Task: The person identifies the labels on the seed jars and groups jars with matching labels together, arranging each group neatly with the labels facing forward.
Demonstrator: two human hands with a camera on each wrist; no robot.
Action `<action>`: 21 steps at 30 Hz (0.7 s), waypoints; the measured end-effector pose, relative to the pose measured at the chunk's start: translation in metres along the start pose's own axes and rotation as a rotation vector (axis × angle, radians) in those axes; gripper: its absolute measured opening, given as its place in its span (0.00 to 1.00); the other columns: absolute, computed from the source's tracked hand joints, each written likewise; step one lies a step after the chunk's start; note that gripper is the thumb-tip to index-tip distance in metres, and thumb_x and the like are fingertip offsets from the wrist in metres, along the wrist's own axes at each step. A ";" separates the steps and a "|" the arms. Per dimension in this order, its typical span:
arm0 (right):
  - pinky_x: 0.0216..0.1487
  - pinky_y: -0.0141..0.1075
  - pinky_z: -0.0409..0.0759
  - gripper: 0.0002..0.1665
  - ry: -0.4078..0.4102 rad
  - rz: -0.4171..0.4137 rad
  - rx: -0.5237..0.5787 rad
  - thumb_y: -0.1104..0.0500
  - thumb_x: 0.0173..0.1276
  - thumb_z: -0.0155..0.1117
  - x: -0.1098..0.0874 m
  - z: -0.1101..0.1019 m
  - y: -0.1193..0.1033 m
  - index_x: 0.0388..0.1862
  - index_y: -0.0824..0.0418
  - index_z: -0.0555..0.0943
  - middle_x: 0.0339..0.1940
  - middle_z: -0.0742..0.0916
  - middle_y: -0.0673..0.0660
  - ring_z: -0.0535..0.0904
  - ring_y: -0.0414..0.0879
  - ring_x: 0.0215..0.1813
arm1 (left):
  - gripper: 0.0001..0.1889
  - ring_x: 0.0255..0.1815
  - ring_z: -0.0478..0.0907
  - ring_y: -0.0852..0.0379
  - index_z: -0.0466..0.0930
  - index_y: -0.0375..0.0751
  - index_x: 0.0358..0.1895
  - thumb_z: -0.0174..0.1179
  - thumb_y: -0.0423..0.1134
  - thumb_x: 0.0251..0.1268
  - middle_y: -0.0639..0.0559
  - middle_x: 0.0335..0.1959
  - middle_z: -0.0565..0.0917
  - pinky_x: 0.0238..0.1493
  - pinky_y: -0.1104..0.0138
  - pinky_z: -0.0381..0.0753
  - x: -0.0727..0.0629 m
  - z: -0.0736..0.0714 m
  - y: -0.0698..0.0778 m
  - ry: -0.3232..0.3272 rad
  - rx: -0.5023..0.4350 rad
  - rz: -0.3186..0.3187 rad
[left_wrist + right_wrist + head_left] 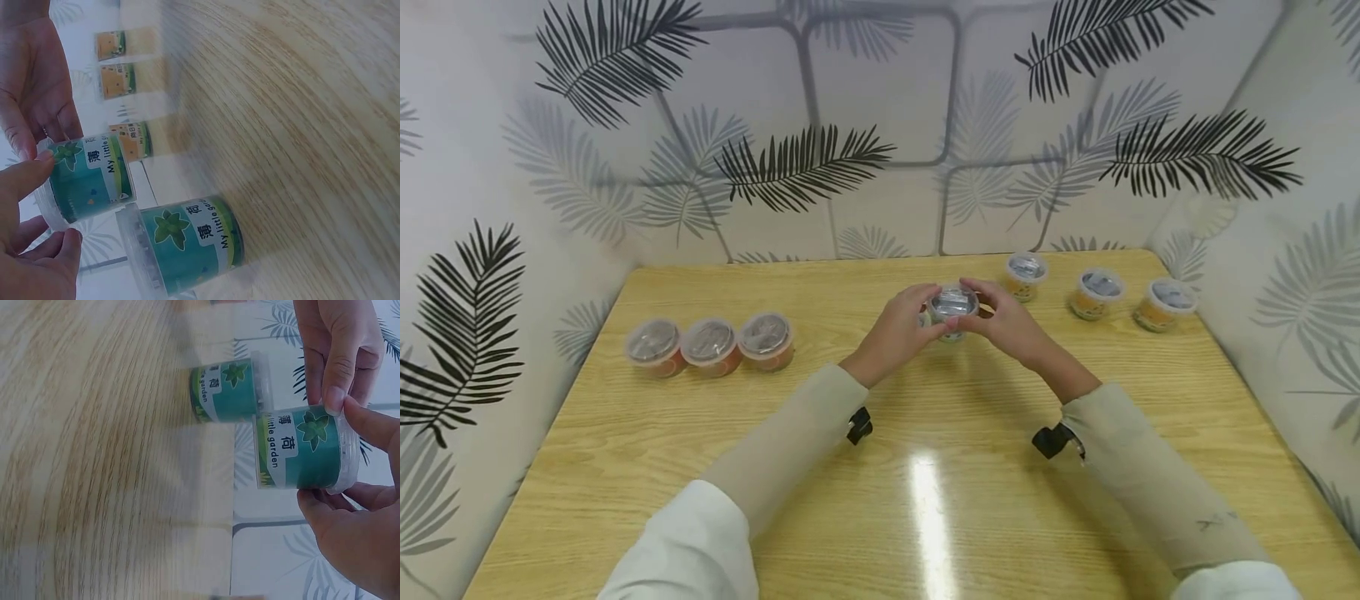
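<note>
Both hands hold one small plastic cup [955, 303] with a clear lid, above the table toward its back. It has a teal mint-leaf label reading "My little garden". My left hand [901, 325] grips its left side, thumb at the lid's near edge. From the other side my right hand [1004, 323] grips it in the same way, and the two thumbs meet at the front. A second teal-labelled cup [187, 244] stands upright on the table, close to the held one; in the head view it is mostly hidden by the hands and the held cup.
Three cups with orange labels, among them one orange cup [1097, 293], stand at the back right of the wooden table [850, 500]. On the left, three lidded cups with reddish labels, including a reddish cup [708, 346], form a row. A leaf-patterned wall [880, 100] rises behind.
</note>
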State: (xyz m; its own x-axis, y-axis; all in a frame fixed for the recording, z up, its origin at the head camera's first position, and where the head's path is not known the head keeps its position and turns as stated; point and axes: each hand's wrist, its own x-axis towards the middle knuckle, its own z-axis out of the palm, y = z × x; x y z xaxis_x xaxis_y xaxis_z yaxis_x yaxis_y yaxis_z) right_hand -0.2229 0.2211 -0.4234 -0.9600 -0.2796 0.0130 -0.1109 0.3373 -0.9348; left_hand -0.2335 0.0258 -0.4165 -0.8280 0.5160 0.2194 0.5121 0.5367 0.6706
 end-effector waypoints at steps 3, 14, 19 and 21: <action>0.62 0.46 0.67 0.45 -0.021 0.010 0.005 0.51 0.62 0.66 0.003 -0.003 0.005 0.72 0.59 0.55 0.68 0.61 0.59 0.61 0.55 0.67 | 0.31 0.58 0.70 0.54 0.68 0.36 0.63 0.61 0.49 0.60 0.45 0.61 0.72 0.57 0.65 0.71 0.005 0.004 -0.003 0.007 0.014 0.007; 0.59 0.45 0.71 0.43 -0.001 0.039 0.033 0.57 0.62 0.66 0.009 0.002 0.018 0.72 0.62 0.56 0.68 0.60 0.61 0.62 0.57 0.67 | 0.27 0.43 0.76 0.56 0.72 0.35 0.58 0.59 0.50 0.61 0.47 0.51 0.79 0.46 0.68 0.75 0.011 0.014 -0.011 -0.032 0.181 0.038; 0.61 0.47 0.68 0.42 -0.002 0.030 0.047 0.61 0.62 0.66 0.012 0.005 0.022 0.71 0.65 0.57 0.68 0.61 0.63 0.61 0.57 0.67 | 0.30 0.59 0.69 0.50 0.70 0.34 0.61 0.53 0.54 0.64 0.43 0.61 0.72 0.59 0.62 0.69 0.009 0.017 -0.013 -0.081 0.416 0.049; 0.61 0.47 0.67 0.42 -0.013 0.039 0.055 0.62 0.62 0.65 0.012 0.007 0.021 0.71 0.66 0.56 0.68 0.61 0.63 0.61 0.57 0.67 | 0.30 0.61 0.67 0.48 0.68 0.34 0.62 0.52 0.54 0.65 0.42 0.63 0.70 0.61 0.61 0.67 0.007 0.017 -0.013 -0.097 0.458 0.050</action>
State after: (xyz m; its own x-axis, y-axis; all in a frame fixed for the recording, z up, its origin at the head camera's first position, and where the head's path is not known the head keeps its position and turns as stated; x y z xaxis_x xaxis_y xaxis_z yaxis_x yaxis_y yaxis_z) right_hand -0.2345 0.2184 -0.4456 -0.9600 -0.2786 -0.0285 -0.0585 0.2989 -0.9525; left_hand -0.2424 0.0334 -0.4357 -0.7858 0.5971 0.1613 0.6169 0.7376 0.2746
